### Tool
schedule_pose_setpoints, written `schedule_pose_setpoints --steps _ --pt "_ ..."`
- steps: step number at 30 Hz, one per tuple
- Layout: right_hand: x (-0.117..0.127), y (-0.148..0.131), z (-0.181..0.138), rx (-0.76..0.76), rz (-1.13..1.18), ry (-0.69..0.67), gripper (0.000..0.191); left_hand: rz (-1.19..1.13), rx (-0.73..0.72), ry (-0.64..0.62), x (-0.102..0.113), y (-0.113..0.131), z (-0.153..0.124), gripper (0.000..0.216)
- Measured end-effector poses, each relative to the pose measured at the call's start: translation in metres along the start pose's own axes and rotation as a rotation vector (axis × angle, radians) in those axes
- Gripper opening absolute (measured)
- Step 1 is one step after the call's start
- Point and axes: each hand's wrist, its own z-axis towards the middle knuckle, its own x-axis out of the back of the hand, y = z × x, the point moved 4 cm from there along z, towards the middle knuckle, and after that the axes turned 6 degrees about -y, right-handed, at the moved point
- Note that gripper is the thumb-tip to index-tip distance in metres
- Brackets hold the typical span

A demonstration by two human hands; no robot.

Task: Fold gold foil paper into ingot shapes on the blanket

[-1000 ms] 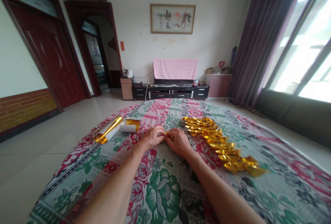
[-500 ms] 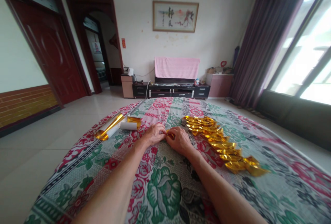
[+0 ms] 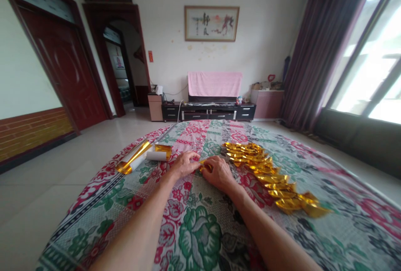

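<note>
Over the middle of the table, my right hand (image 3: 219, 172) is closed around a small piece of gold foil paper (image 3: 203, 164), much of it hidden by the fingers. My left hand (image 3: 187, 164) lies just to its left, thumb and forefinger apart, the thumb tip at the foil's edge. To the right runs a slanting row of several folded gold foil ingots (image 3: 265, 168). On the left are a curled sheet of gold foil paper (image 3: 135, 157) with a white back and a smaller rolled piece (image 3: 156, 155), white outside with gold showing.
A floral cloth (image 3: 200, 233) in red, green and grey covers the round table. Beyond it stand a low black TV cabinet (image 3: 200, 115) and a screen under a pink cloth (image 3: 215, 84). A purple curtain (image 3: 308, 49) hangs by the window at right.
My left thumb and forefinger have come apart from their pinch at the foil. My right hand stays on the foil piece. The view has tilted slightly upward.
</note>
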Motion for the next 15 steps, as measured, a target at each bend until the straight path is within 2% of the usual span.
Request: schedule_pose_setpoints --steps 5,11,15 --pt "-0.002 0.002 0.0 -0.02 -0.01 0.001 0.018 0.125 -0.026 -0.01 -0.009 -0.001 0.004 0.038" --pt "-0.001 0.001 -0.001 -0.039 -0.003 -0.024 0.019 0.119 0.099 -0.039 -0.012 -0.004 0.009 0.05" --pt "0.0 0.001 -0.003 -0.066 -0.009 -0.031 0.023 0.113 0.095 -0.061 -0.015 -0.007 0.011 0.054"
